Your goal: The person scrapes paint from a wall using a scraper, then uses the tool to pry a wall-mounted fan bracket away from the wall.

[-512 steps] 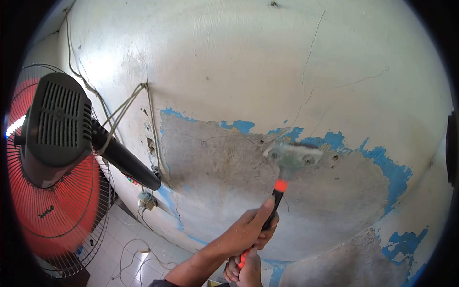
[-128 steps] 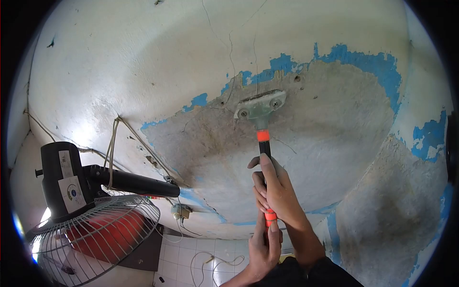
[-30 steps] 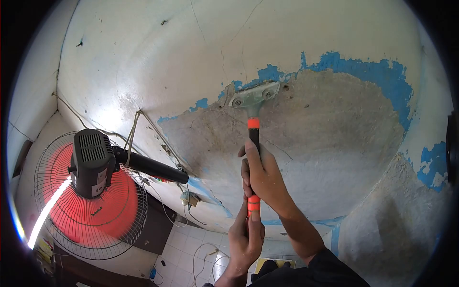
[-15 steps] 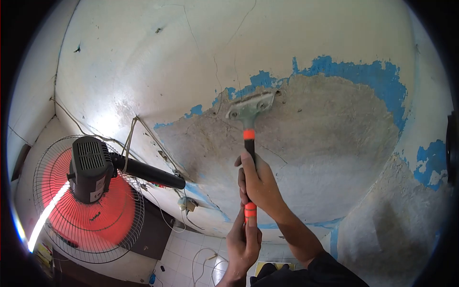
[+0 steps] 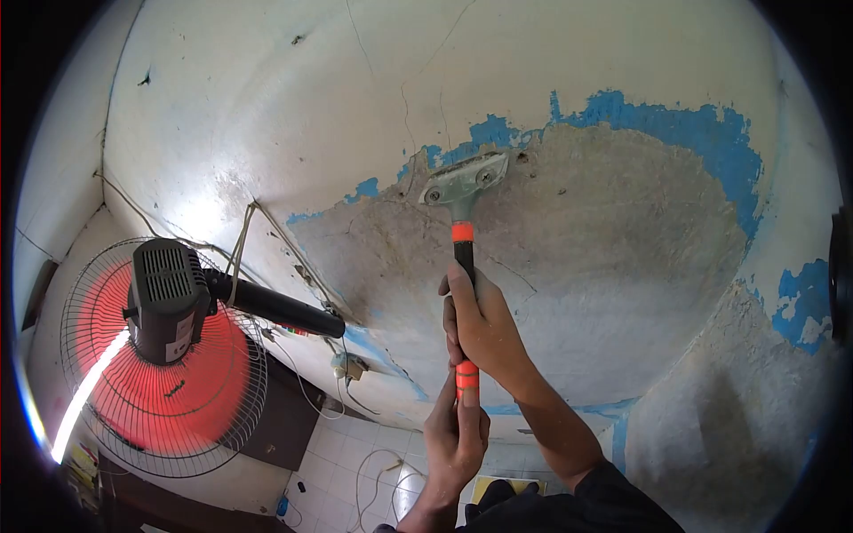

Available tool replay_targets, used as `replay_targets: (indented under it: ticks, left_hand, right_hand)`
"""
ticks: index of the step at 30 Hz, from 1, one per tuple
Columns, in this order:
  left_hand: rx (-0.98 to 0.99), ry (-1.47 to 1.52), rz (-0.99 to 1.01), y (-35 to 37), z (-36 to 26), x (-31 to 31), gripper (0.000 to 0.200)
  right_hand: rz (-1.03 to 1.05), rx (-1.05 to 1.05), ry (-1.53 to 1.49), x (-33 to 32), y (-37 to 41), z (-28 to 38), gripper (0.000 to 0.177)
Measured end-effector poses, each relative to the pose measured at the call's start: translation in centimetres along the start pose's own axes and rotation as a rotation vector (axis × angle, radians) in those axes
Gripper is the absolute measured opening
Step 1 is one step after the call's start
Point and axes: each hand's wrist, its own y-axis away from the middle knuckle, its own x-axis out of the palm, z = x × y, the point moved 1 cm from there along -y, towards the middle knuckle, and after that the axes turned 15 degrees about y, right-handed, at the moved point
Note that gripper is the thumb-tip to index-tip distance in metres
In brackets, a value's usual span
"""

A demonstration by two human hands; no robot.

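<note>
Both my hands grip one long-handled scraper (image 5: pixel 464 191), which points up at the wall. My right hand (image 5: pixel 484 324) wraps the black upper part of the handle, below an orange band. Lower down, my left hand (image 5: pixel 455 440) closes round the handle beneath the second orange band. The wide, pale scraper head with two screws lies over the bare grey plaster (image 5: pixel 613 240), just under its ragged upper edge. Along that edge runs a strip of blue paint (image 5: pixel 613 111), with cream paint (image 5: pixel 622 44) above it.
A wall fan (image 5: pixel 169 355) with red blades and a wire cage juts out on the left, its black arm reaching toward the wall. Loose cables (image 5: pixel 240 249) and a socket box (image 5: pixel 349 365) hang beside it. White floor tiles (image 5: pixel 333 462) show below, with a cord across them.
The scraper head sits slightly higher in the view and looks flatter to me. The wall and fan have shifted a little with the camera. Both hands keep their grip.
</note>
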Motion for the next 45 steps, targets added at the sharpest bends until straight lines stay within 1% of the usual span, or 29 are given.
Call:
replay_targets:
  ticks: [3,7,8,11,13,15,20,22,25,28,31,34,37,40,43,45]
  left_hand:
    - [-0.036,0.038,-0.025,0.9,0.6,0.2,0.056]
    - [0.014,0.063,-0.028,-0.6,0.0,-0.1,0.050]
    - [0.005,0.085,-0.016,-0.6,0.0,-0.3,0.047]
    - [-0.061,0.086,-0.040,0.5,0.6,0.0,0.048]
    - [-0.003,0.087,-0.052,0.2,1.0,0.2,0.048]
    - [0.049,0.060,-0.068,-0.6,1.1,0.3,0.048]
    - [-0.043,0.092,-0.043,0.8,0.3,-0.4,0.049]
    - [-0.031,0.097,-0.034,0.2,0.2,-0.2,0.049]
    - [-0.025,0.090,-0.027,-0.5,0.4,-0.4,0.053]
    - [-0.027,0.095,0.033,-0.9,-0.3,-0.7,0.053]
    - [-0.105,0.156,-0.017,0.1,0.3,-0.6,0.053]
    - [-0.041,0.120,-0.039,-0.5,0.9,-0.6,0.053]
    - [-0.061,0.113,-0.009,-0.8,-0.1,-1.1,0.053]
    - [-0.096,0.149,0.001,0.1,0.1,-1.7,0.054]
    - [-0.020,0.115,-0.042,-0.8,0.9,-1.9,0.053]
    - [0.005,0.085,-0.045,-1.3,0.3,-2.4,0.050]
  right_hand:
    - [0.030,-0.008,0.040,0.0,0.3,-0.4,0.038]
    - [0.047,-0.017,0.052,0.5,-0.7,0.6,0.039]
    - [0.043,-0.015,0.035,0.4,-0.8,0.5,0.038]
    - [0.050,-0.002,0.013,0.5,-0.3,-0.7,0.036]
    - [0.052,-0.027,0.032,0.6,-0.2,-1.3,0.036]
    - [0.058,-0.010,0.067,0.5,-1.0,-0.2,0.035]
    - [0.071,0.000,0.047,1.0,-0.5,-0.6,0.040]
    - [0.050,-0.023,0.062,1.1,-0.2,-0.9,0.040]
    - [0.043,-0.022,0.105,1.0,-1.5,0.7,0.040]
    - [0.040,-0.028,0.039,1.2,-1.4,0.2,0.040]
    - [0.038,-0.014,0.057,1.4,-0.6,-1.4,0.040]
    - [0.028,-0.069,0.139,1.3,-1.8,-1.5,0.039]
    - [0.054,-0.045,0.054,1.5,-1.5,-0.4,0.038]
    - [0.041,-0.028,0.044,2.0,-1.0,-1.7,0.034]
    - [0.053,-0.010,0.087,2.2,-1.6,-0.5,0.035]
    - [0.060,-0.040,0.066,2.7,-2.0,-0.3,0.039]
